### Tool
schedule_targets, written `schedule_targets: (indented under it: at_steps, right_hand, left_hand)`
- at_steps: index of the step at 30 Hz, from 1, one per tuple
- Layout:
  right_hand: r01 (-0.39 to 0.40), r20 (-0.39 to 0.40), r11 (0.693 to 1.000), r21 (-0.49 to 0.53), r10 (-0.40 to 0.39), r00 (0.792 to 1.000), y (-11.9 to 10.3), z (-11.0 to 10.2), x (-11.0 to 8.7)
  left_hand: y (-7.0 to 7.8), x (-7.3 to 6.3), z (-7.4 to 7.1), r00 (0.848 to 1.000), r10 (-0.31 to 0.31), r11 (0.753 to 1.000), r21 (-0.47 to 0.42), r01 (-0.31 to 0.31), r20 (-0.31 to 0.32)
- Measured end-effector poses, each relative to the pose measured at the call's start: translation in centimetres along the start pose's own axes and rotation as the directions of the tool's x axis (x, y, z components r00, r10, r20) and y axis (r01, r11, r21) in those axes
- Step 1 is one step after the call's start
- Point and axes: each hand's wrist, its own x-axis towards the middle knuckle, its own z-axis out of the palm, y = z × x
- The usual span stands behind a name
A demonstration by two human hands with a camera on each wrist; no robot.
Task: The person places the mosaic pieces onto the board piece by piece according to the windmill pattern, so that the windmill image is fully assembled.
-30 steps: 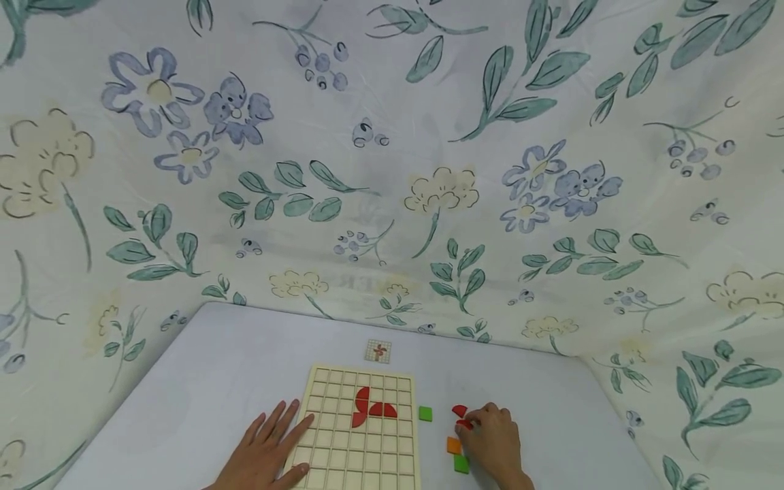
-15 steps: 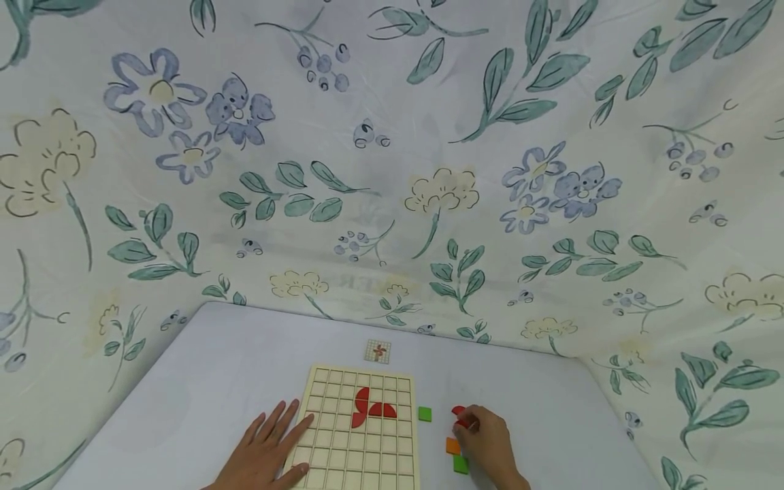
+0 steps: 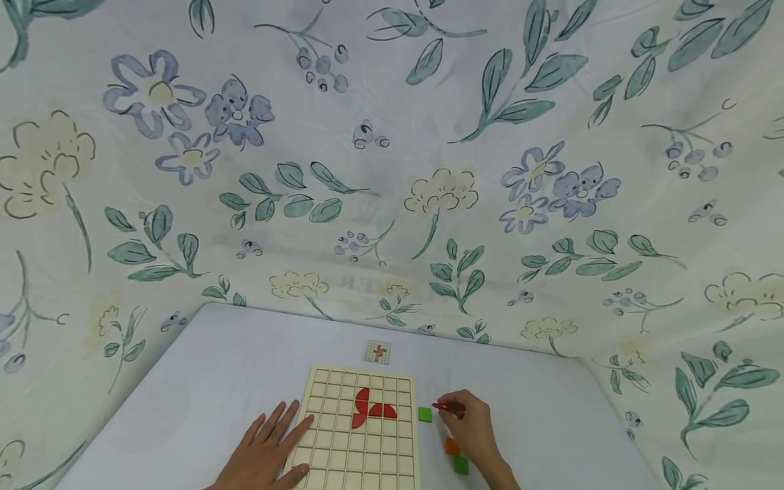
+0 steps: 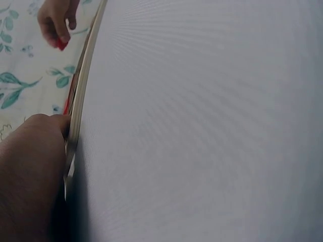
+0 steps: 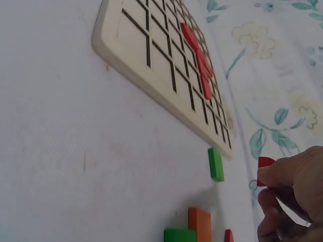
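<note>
My right hand (image 3: 473, 423) pinches a red quarter-round piece (image 5: 264, 170) between thumb and fingers, raised above the table just right of a green square tile (image 3: 425, 414). Spread flat, my left hand (image 3: 263, 442) rests along the left edge of a cream grid board (image 3: 372, 480), its fingertips over the border. Several red pieces (image 3: 363, 397) lie in the board's upper middle cells, forming part of a pinwheel shape. In the left wrist view the board (image 4: 82, 91) appears edge-on beside the left thumb.
An orange tile (image 3: 452, 446) and a second green tile (image 3: 461, 465) lie right of the board, under the right wrist. Another red piece (image 5: 229, 236) lies near them. Behind the board is a small pattern card (image 3: 378, 352). Floral cloth (image 3: 392, 204) hangs behind the table.
My right hand has picked up a red piece from the table and moved up and left with it, nearer to the board. My left hand has stayed on the board.
</note>
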Motion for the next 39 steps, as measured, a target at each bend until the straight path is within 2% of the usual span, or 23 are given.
schedule_targets:
  at_steps: [6,13,23,30,33,39]
  right_hand:
    - [0.083,-0.005,0.993,0.082,-0.083,0.997,-1.2,0.9,0.4]
    - [0.155,0.020,0.969,0.191,-0.161,0.987,-2.2,2.0,0.7]
    - [0.103,0.163,0.958,0.267,-0.150,0.975,-3.7,3.7,1.0]
    - [0.123,0.219,0.941,0.315,-0.198,0.955,-5.2,4.8,1.1]
    - [0.135,0.238,0.937,0.323,-0.219,0.946,-6.0,5.3,1.1]
    - [0.180,0.243,0.926,0.331,-0.268,0.932,-7.6,6.2,1.4]
  left_hand:
    - [-0.2,-0.1,0.4,0.999,0.023,0.999,0.023,-0.022,-0.038]
    - [-0.1,0.0,-0.1,1.000,0.003,1.000,0.013,-0.003,0.001]
    - [0.0,0.0,-0.1,1.000,0.003,1.000,0.007,-0.003,0.014]
    - [0.0,0.0,-0.1,1.000,0.000,1.000,0.010,0.000,0.017]
    - [-0.1,0.0,0.1,1.000,0.014,1.000,0.018,-0.014,-0.005]
    - [-0.2,-0.1,0.4,0.999,0.034,0.999,0.034,-0.033,-0.023]
